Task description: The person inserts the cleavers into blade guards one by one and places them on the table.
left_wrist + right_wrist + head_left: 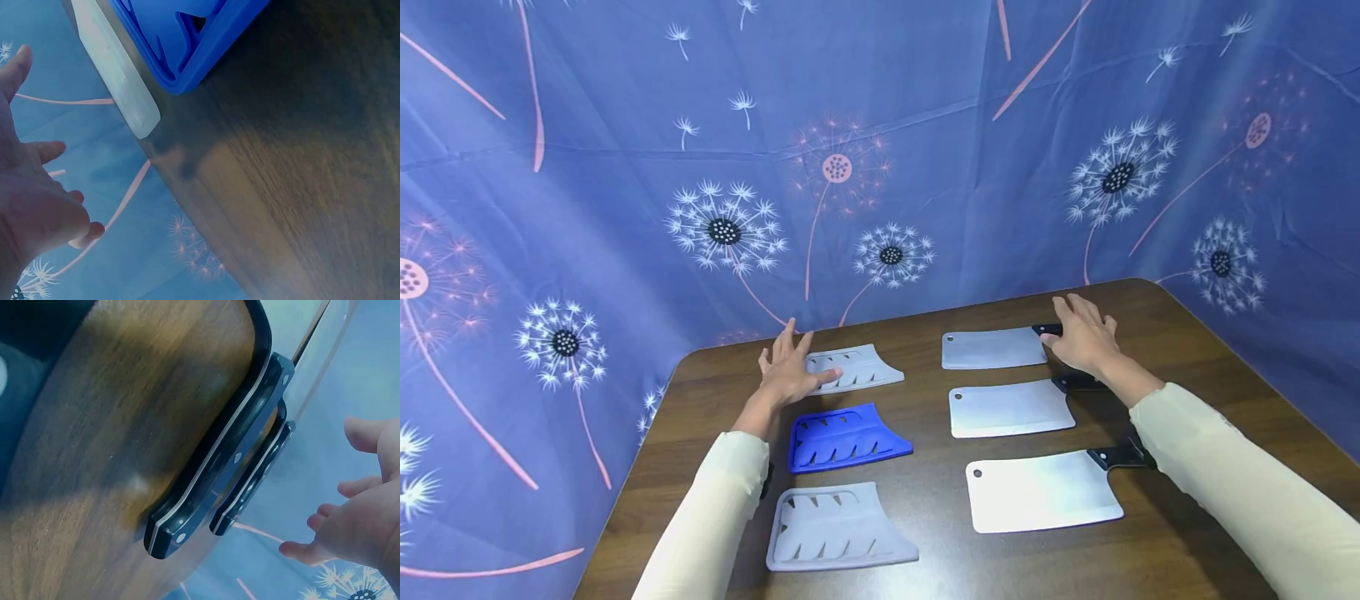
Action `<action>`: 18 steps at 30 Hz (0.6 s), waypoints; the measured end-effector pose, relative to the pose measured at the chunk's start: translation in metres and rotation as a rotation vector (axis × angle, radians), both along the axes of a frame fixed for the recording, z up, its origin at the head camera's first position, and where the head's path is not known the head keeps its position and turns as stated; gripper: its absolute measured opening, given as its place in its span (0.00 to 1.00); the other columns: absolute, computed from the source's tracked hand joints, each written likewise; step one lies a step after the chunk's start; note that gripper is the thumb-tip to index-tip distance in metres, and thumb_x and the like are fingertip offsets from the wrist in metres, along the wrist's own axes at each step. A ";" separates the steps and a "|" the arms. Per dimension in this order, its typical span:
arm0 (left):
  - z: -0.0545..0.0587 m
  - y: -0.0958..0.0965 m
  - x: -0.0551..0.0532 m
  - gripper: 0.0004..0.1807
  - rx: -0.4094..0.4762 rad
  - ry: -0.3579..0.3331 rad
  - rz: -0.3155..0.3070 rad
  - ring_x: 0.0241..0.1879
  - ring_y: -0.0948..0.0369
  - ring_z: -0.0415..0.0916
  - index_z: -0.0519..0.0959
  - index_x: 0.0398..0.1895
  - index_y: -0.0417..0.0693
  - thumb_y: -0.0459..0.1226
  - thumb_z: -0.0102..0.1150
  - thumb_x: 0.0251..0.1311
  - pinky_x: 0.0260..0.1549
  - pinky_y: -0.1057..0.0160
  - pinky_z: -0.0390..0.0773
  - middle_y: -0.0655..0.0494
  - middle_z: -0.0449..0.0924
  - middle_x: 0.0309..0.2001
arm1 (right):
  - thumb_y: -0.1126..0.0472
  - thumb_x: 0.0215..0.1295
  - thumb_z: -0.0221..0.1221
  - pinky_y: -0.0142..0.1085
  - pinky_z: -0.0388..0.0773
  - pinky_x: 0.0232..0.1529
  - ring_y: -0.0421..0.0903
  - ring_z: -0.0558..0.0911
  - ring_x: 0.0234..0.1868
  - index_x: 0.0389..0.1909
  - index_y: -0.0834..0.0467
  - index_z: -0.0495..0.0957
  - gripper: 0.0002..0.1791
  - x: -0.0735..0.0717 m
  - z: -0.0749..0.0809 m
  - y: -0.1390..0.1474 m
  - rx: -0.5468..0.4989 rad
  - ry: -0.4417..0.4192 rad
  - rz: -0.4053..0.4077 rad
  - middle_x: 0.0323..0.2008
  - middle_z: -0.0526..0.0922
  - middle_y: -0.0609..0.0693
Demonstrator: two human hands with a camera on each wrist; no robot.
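Observation:
Three cleavers with black handles lie in a column on the right: a far cleaver [992, 350], a middle cleaver [1011, 410] and a near cleaver [1037, 496], handles pointing right. To the left are three slotted blade covers: a far white cover [868, 367], a blue cover [850, 435] and a near white cover [831, 517]. My left hand [790, 372], fingers spread, hovers over the left end of the far cover. Over the far cleaver's handle is my right hand [1084, 337], fingers loosely extended. The right wrist view shows it apart from the handles [219, 462].
All of it lies on a brown wooden table [940, 567] with rounded far corners. A blue curtain [925, 167] with dandelion prints hangs behind the table's far edge and along both sides.

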State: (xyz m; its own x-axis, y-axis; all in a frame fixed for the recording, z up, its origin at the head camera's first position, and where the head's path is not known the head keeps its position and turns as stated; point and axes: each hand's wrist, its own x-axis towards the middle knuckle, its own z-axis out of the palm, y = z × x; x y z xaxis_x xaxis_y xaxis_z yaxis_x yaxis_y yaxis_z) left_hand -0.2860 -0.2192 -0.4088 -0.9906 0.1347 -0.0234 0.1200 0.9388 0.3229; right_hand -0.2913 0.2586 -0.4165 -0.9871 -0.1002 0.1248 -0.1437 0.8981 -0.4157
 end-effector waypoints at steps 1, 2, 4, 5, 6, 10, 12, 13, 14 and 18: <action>0.000 0.001 -0.001 0.54 0.006 -0.007 -0.002 0.74 0.44 0.31 0.50 0.76 0.49 0.66 0.57 0.53 0.63 0.32 0.32 0.48 0.24 0.76 | 0.58 0.67 0.55 0.72 0.34 0.60 0.72 0.43 0.70 0.73 0.69 0.46 0.41 0.000 0.000 0.001 -0.001 -0.005 0.001 0.70 0.44 0.74; -0.001 0.001 -0.002 0.54 0.015 -0.012 -0.004 0.74 0.43 0.31 0.51 0.76 0.48 0.65 0.59 0.52 0.63 0.32 0.32 0.47 0.25 0.76 | 0.58 0.67 0.56 0.72 0.35 0.60 0.72 0.43 0.70 0.73 0.69 0.46 0.41 -0.001 0.000 0.001 0.001 -0.008 0.000 0.70 0.44 0.74; -0.002 0.002 -0.003 0.54 0.025 -0.023 -0.008 0.73 0.43 0.32 0.52 0.75 0.48 0.63 0.61 0.51 0.62 0.31 0.33 0.47 0.27 0.76 | 0.58 0.67 0.56 0.71 0.37 0.60 0.73 0.44 0.69 0.72 0.70 0.46 0.41 -0.002 -0.002 0.002 0.003 -0.014 -0.003 0.70 0.45 0.74; -0.003 0.002 -0.003 0.54 0.029 -0.031 -0.009 0.73 0.43 0.33 0.53 0.75 0.48 0.62 0.63 0.51 0.62 0.32 0.33 0.47 0.27 0.76 | 0.59 0.66 0.56 0.71 0.37 0.60 0.73 0.44 0.69 0.72 0.70 0.46 0.41 -0.003 -0.003 0.002 0.005 -0.017 -0.002 0.70 0.45 0.75; -0.004 0.003 -0.004 0.54 0.033 -0.037 -0.010 0.73 0.43 0.33 0.53 0.75 0.48 0.61 0.64 0.50 0.62 0.32 0.32 0.47 0.28 0.76 | 0.59 0.66 0.56 0.71 0.37 0.60 0.73 0.44 0.69 0.72 0.70 0.47 0.41 -0.003 -0.004 0.003 0.006 -0.018 -0.004 0.69 0.45 0.75; -0.006 0.004 -0.005 0.54 0.028 -0.046 -0.004 0.73 0.43 0.34 0.55 0.75 0.50 0.59 0.68 0.48 0.63 0.32 0.34 0.47 0.29 0.76 | 0.61 0.65 0.56 0.71 0.38 0.60 0.73 0.45 0.69 0.72 0.70 0.48 0.40 -0.006 -0.009 0.005 0.011 -0.016 -0.006 0.69 0.47 0.75; -0.007 0.004 -0.006 0.54 0.028 -0.041 -0.003 0.73 0.43 0.35 0.56 0.74 0.50 0.58 0.69 0.46 0.63 0.33 0.35 0.47 0.30 0.76 | 0.61 0.65 0.57 0.71 0.39 0.60 0.73 0.45 0.69 0.72 0.70 0.49 0.40 -0.008 -0.011 0.006 0.016 -0.014 -0.008 0.69 0.47 0.75; -0.007 0.005 -0.007 0.54 0.029 -0.040 -0.002 0.73 0.42 0.36 0.56 0.74 0.50 0.57 0.70 0.46 0.63 0.33 0.35 0.46 0.31 0.76 | 0.62 0.65 0.57 0.71 0.39 0.60 0.73 0.45 0.69 0.72 0.69 0.49 0.40 -0.009 -0.012 0.007 0.020 -0.014 -0.009 0.69 0.47 0.75; -0.007 0.005 -0.008 0.54 0.030 -0.041 -0.002 0.72 0.42 0.37 0.56 0.74 0.50 0.57 0.70 0.46 0.62 0.33 0.36 0.46 0.31 0.76 | 0.61 0.65 0.57 0.71 0.39 0.60 0.73 0.45 0.69 0.72 0.69 0.49 0.40 -0.009 -0.013 0.007 0.025 -0.017 -0.010 0.68 0.47 0.75; -0.008 0.005 -0.012 0.54 0.019 -0.047 -0.004 0.71 0.42 0.40 0.56 0.74 0.52 0.57 0.72 0.45 0.61 0.34 0.41 0.45 0.35 0.75 | 0.62 0.65 0.57 0.71 0.39 0.59 0.73 0.45 0.68 0.71 0.69 0.52 0.38 -0.012 -0.014 0.011 0.034 -0.032 -0.008 0.68 0.46 0.75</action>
State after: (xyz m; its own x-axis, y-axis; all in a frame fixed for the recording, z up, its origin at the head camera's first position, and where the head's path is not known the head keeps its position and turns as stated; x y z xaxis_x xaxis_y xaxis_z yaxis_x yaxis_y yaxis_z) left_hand -0.2977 -0.2144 -0.4163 -0.9879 0.1395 -0.0678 0.1079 0.9321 0.3457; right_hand -0.3033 0.2693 -0.4304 -0.9914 -0.0955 0.0896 -0.1231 0.9130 -0.3890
